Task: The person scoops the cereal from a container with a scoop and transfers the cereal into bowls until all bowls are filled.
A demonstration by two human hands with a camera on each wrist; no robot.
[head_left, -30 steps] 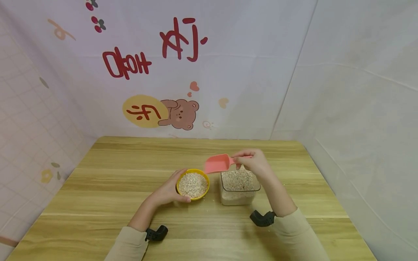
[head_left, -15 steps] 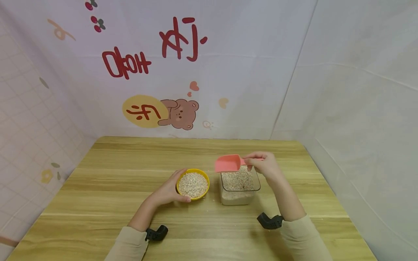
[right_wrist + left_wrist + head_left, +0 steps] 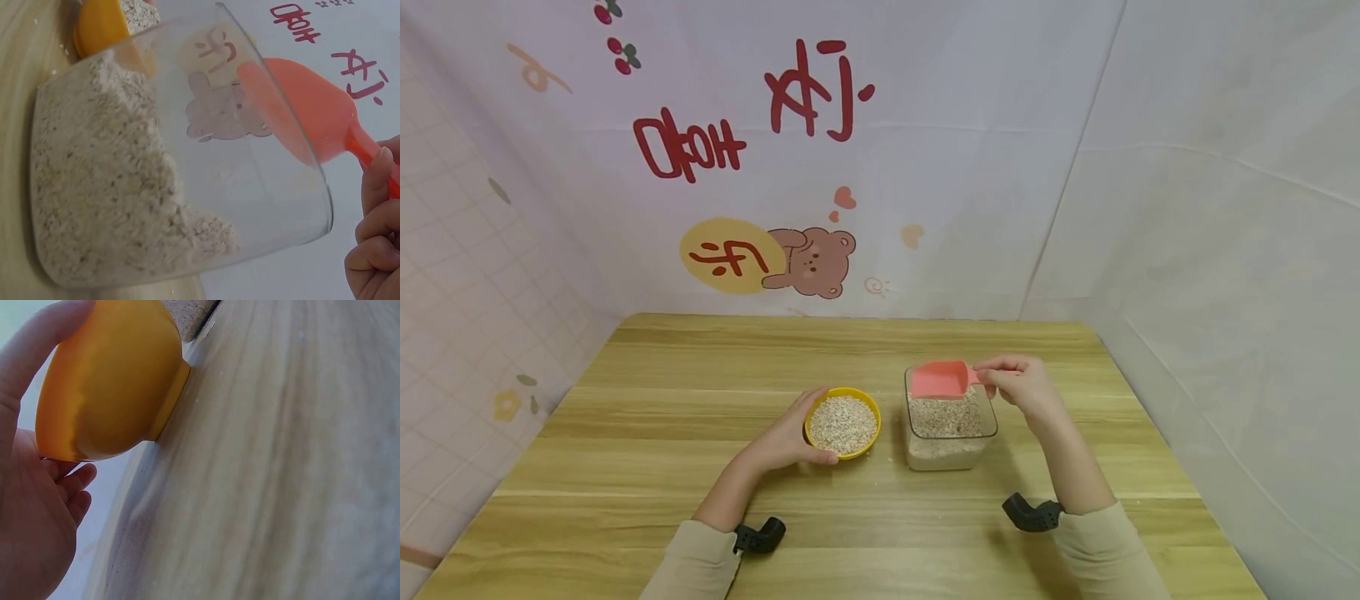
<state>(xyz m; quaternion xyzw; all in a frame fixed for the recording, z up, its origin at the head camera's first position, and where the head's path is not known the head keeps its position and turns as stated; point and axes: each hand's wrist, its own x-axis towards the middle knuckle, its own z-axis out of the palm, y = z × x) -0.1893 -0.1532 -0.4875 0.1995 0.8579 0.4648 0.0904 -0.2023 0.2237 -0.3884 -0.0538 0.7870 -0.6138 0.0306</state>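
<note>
My left hand (image 3: 786,437) holds a yellow bowl (image 3: 119,381) that stands on the table, thumb on the near side and fingers round the left. Pale oat flakes (image 3: 844,425) fill it nearly to the rim. My right hand (image 3: 1021,387) pinches the handle of a pink scoop (image 3: 940,381) over a clear square container (image 3: 951,461). No flakes show in the scoop. In the right wrist view its front lip appears through the clear wall, near the container's rim. More oat flakes (image 3: 100,187) lie in the container, heaped unevenly against one side.
The wood-grain table (image 3: 700,358) bears both vessels side by side, with a small gap between them. A few stray flakes (image 3: 62,47) lie near the bowl. A printed white cloth (image 3: 970,167) hangs behind and along the sides.
My right hand has moved the scoop to the right and slightly down, from between bowl and container to over the container. My left hand and the bowl stay put.
</note>
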